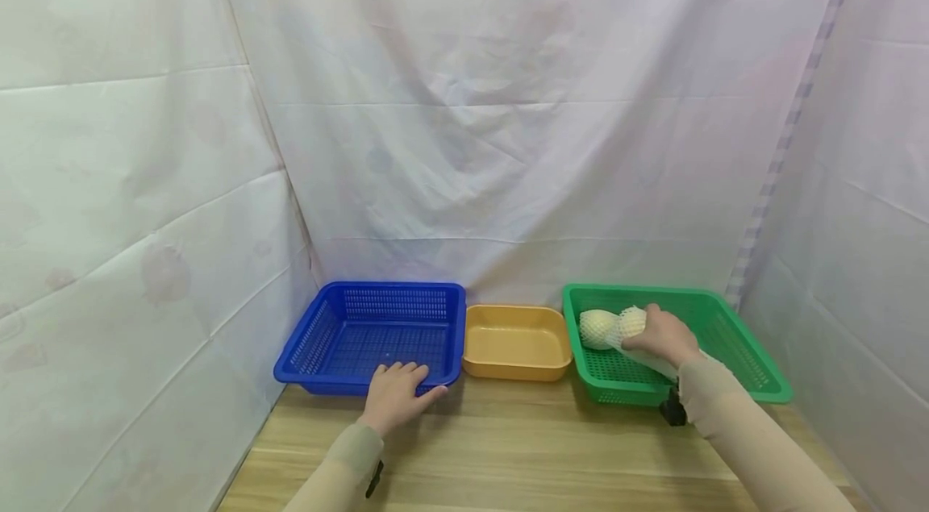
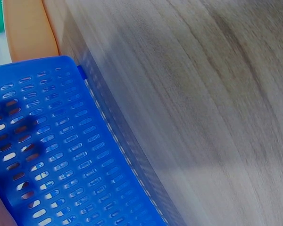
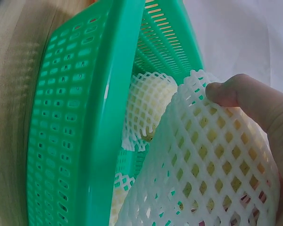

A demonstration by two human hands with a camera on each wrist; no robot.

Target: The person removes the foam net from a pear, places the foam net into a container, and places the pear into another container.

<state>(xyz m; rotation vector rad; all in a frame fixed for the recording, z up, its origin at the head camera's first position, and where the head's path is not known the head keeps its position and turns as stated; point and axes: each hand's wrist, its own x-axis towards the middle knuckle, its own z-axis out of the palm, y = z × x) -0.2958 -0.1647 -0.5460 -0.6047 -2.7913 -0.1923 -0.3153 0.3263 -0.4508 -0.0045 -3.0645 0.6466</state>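
Foam-netted bundle [image 1: 631, 322] — pale yellow showing through white mesh — in the right hand [image 1: 669, 339], inside the green basket [image 1: 733, 347] at right, toward that basket's left end. Right fingers and thumb partly closed, curled round the netting; cannot tell whether clear of the basket floor. Just beside on the left, a second netted bundle [image 1: 597, 330] in the same basket; by the near wall, a netted piece [image 3: 120, 202], partly hidden. Left hand [image 1: 395, 397] resting over the near rim of the blue basket [image 1: 392, 339] at left, fingers extended and slightly spread, thumb out to the right. Between both baskets, an orange tray [image 1: 518, 343], all on a wooden surface [image 1: 501, 447].
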